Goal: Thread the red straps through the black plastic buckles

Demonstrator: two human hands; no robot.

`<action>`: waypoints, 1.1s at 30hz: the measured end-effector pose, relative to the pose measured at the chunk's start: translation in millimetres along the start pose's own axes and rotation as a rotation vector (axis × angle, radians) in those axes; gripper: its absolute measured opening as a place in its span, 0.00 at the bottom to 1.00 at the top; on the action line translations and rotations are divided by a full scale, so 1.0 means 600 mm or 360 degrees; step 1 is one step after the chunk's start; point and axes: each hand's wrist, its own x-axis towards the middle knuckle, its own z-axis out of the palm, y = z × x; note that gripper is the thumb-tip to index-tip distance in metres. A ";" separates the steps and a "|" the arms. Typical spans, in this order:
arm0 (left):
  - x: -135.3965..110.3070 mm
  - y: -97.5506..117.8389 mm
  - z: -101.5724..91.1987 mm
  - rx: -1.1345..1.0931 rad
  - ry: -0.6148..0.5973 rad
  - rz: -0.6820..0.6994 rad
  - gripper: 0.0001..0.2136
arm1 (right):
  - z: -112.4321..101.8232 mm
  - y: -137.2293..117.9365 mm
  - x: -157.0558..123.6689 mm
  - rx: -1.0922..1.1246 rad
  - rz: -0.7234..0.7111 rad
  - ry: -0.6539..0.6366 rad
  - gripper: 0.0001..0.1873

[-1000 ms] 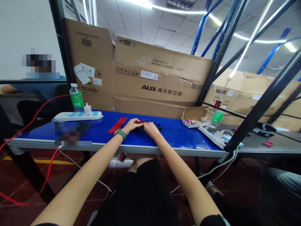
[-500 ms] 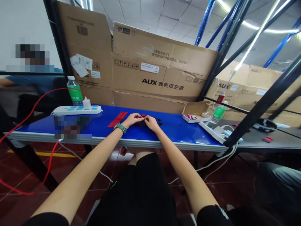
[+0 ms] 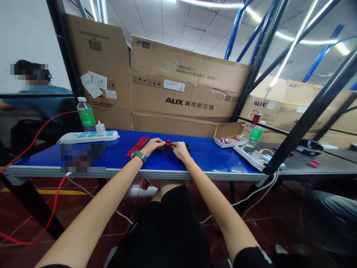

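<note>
L hand point(image 3: 153, 146) & R hand point(image 3: 180, 150) close together on blue table point(image 3: 212, 158), near its front edge. Fingertips of both pinch a small red bit point(image 3: 168, 143) btwn them, so grip = together, clamped on it; its exact shape is hidden by the fingers. Few small black bits point(image 3: 189, 149) lie just right of R hand, too small to tell what they are. Two long red strips point(image 3: 136, 146) lie flat on tbl, left of L hand & near it. Green-strap watch point(image 3: 138, 156) on L wrist

Further left on tbl: white power strip point(image 3: 88, 137) w/ white plug point(image 3: 100, 128) in it, water bottle point(image 3: 86, 115) w/ green label just behind, red cable point(image 3: 41, 137) running down past tbl edge. Blurred patch point(image 3: 83, 158) in front of strip, can't tell what it is

Right end: small open cardboard box point(image 3: 227, 137) w/ red & white bits in it, white tray point(image 3: 248, 158) w/ 2nd green-label bottle point(image 3: 254, 137) beside box. Gray table point(image 3: 301, 167) beyond, w/ red-&-black pads point(image 3: 314, 163) on it

Behind: big AUX cardboard boxes point(image 3: 184, 85) stacked against black metal rack point(image 3: 306, 111). Co-worker point(image 3: 33, 89) in blue shirt sits far left, well apart from tbl
</note>
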 end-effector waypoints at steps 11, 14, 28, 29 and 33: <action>-0.002 0.009 0.010 0.0200 0.0049 0.0307 0.26 | 0.040 0.032 0.027 0.1115 -0.0027 0.0143 0.14; -0.001 0.006 0.008 0.0147 -0.0050 0.0253 0.28 | 0.039 0.044 0.028 0.1096 0.0027 0.0172 0.13; -0.007 0.005 -0.008 -0.0532 -0.0141 -0.0211 0.25 | 0.008 0.033 0.012 0.1045 -0.0249 0.0158 0.25; -0.007 0.007 -0.009 -0.0566 -0.0149 -0.0225 0.23 | 0.007 0.033 0.012 0.1047 -0.0233 0.0155 0.25; -0.006 0.007 -0.013 -0.0563 -0.0182 -0.0250 0.20 | 0.006 0.031 0.008 0.0959 -0.0211 0.0191 0.23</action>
